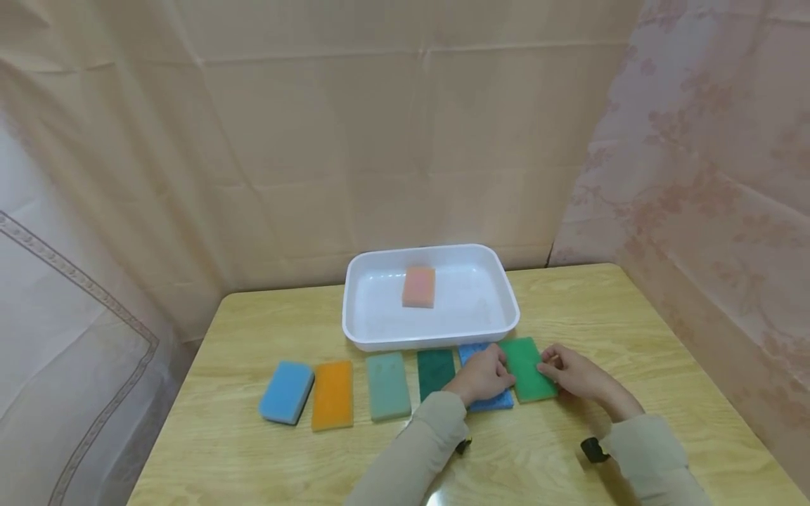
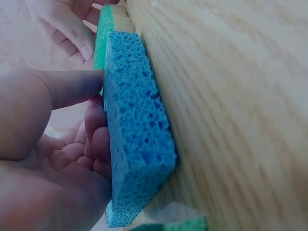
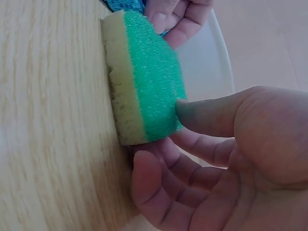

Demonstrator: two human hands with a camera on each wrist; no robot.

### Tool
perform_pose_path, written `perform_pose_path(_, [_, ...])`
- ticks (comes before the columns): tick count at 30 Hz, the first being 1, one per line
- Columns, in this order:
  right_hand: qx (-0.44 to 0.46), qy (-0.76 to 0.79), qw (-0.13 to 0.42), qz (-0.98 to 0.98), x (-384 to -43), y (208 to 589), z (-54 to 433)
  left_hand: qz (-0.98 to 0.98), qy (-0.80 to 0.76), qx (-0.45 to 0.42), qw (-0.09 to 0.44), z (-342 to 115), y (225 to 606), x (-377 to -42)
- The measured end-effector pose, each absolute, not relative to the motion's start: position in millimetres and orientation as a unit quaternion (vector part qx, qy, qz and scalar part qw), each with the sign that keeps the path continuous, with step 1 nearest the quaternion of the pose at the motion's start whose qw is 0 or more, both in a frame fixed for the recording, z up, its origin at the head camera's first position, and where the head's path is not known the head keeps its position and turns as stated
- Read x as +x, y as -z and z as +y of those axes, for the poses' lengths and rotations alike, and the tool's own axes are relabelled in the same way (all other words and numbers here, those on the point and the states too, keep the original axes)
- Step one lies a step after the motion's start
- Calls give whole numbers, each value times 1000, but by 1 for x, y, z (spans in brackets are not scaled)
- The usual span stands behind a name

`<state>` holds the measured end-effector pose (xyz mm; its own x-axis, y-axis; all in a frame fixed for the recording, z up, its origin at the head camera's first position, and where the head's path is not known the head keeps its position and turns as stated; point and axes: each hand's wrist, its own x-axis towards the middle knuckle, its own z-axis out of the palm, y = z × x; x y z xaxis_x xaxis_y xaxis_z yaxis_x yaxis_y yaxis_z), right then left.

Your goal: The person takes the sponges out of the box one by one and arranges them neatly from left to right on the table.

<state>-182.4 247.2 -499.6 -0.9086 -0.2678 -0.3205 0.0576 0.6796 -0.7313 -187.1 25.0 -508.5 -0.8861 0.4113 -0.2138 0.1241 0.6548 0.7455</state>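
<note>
A green sponge with a pale yellow underside lies on the table at the right end of a row. My right hand pinches its right edge, the thumb on the green face and fingertips low at the side. From the other side my left hand grips the sponge's left edge with thumb and fingertips. The left hand's curled fingers also lie over a porous blue sponge, which sits right beside the green one and is partly hidden under that hand in the head view.
Further left in the row are a dark green pad, a pale green sponge, an orange sponge and a thick light blue sponge. Behind them stands a white tray holding a pink sponge. Curtains hang around the wooden table.
</note>
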Motion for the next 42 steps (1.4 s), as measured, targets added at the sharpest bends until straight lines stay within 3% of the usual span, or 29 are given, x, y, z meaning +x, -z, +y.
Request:
perform_pose_path(23, [-97, 393, 197, 893, -176, 464, 238, 859, -419, 209, 207, 11, 492, -189])
perform_pose_path(42, [-140, 393, 200, 887, -198, 435, 223, 882, -342, 269, 182, -35, 441, -207])
